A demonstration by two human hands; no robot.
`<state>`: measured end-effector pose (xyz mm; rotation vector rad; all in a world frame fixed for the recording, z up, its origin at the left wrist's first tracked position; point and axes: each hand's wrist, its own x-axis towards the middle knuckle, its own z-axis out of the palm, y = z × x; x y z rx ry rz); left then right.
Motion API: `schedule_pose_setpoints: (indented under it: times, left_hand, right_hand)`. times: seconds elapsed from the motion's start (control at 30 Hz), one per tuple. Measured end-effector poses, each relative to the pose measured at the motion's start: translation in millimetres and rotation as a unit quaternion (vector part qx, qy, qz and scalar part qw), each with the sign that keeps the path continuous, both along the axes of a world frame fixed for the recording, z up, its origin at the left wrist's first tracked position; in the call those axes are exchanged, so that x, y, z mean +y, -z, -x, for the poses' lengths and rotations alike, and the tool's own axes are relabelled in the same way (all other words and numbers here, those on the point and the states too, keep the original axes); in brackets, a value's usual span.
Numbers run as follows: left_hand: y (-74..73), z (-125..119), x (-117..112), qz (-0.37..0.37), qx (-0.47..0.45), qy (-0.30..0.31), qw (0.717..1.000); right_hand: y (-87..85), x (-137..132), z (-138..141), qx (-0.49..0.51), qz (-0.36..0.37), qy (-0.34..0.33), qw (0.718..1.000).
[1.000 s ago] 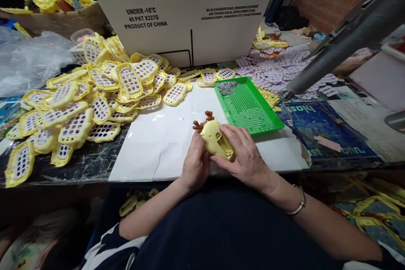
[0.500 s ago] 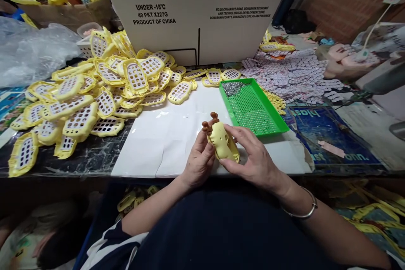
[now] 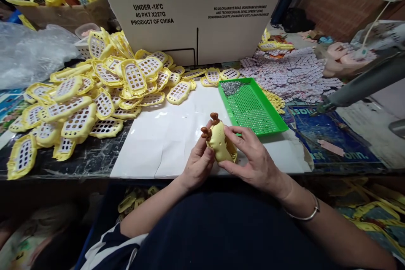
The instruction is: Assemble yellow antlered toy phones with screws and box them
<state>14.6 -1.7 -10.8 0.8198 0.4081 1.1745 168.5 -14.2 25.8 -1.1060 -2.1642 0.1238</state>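
The fingers of the left hand (image 3: 198, 164) were bent close together round the left side of a yellow toy piece (image 3: 218, 143), the thumb on its near side and the other fingers partly hidden behind it. The right hand (image 3: 251, 156) stood half open, its fingertips on the upper right side of the piece and its thumb along the lower edge, so that both hands had hold of it. The piece was tilted, with two brown antlers (image 3: 206, 132) at its upper end, just in from the front edge of the bench (image 3: 95, 154). A metal bracelet (image 3: 317, 209) circled the right wrist.

Under the piece lay a white sheet (image 3: 142, 147), reaching the bench's front edge. Just beyond the right hand, a green tray (image 3: 265, 103) rested partly on the sheet, with small metal pieces (image 3: 232, 88) heaped in its far left corner. Small yellow parts (image 3: 276, 103) lay along the tray's right side. Farther right, a grey tool (image 3: 367, 82) angled over a blue sheet (image 3: 313, 130), on which lay a pink strip (image 3: 330, 147).

Yellow shells with perforated white panels (image 3: 77, 122) were piled over the bench's left part, some near the front edge. A white carton (image 3: 186, 12) stood along the back, beside a heap of pale pieces (image 3: 284, 71) toward the far right corner.
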Motion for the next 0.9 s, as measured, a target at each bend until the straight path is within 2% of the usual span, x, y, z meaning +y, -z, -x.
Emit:
schedule_pose_setpoints:
  times: [0.1,0.17,0.23,0.3,0.37,0.47,0.57,0.63,0.73,0.8,0.9]
  left_hand:
    - [0.0,-3.1,-3.3,-0.035,-0.009,-0.010,0.999]
    - [1.1,-4.9,-4.5,-0.046,0.018,-0.062,0.997]
    - [3.3,-4.7,-5.4,-0.039,0.076,-0.119,0.989]
    - [6.3,-1.9,-6.8,-0.048,0.126,-0.147,0.980]
    - [8.9,2.7,-8.6,-0.082,0.159,-0.143,0.973]
    - [10.0,8.9,-10.5,-0.145,0.197,-0.137,0.960]
    - [7.9,10.9,-10.3,-0.178,0.212,-0.144,0.950]
    - [5.9,10.5,-9.6,-0.162,0.220,-0.152,0.950]
    - [2.4,9.3,-9.4,-0.088,0.226,-0.154,0.958]
    - [-0.6,8.5,-10.0,-0.043,0.210,-0.131,0.968]
    - [-6.1,8.0,-11.2,-0.021,0.198,-0.096,0.975]
  right_hand:
    - [4.3,-3.6,10.6,-0.018,-0.058,0.038,0.997]
    - [6.3,-4.0,15.2,-0.030,-0.093,0.049,0.994]
    - [5.6,-2.6,15.5,-0.013,-0.090,0.038,0.995]
    - [2.3,0.2,12.2,0.045,-0.045,0.036,0.997]
    - [-2.0,3.4,8.1,0.111,0.029,0.036,0.993]
    - [-5.8,7.3,4.9,0.185,0.143,0.002,0.972]
    - [-5.0,9.9,5.6,0.261,0.190,-0.002,0.947]
    - [-4.0,11.6,6.0,0.294,0.221,0.004,0.930]
    - [-4.2,14.3,5.0,0.312,0.296,-0.014,0.903]
    - [-4.6,15.0,3.9,0.317,0.331,-0.033,0.888]
    - [-3.4,13.6,2.2,0.323,0.347,-0.025,0.880]
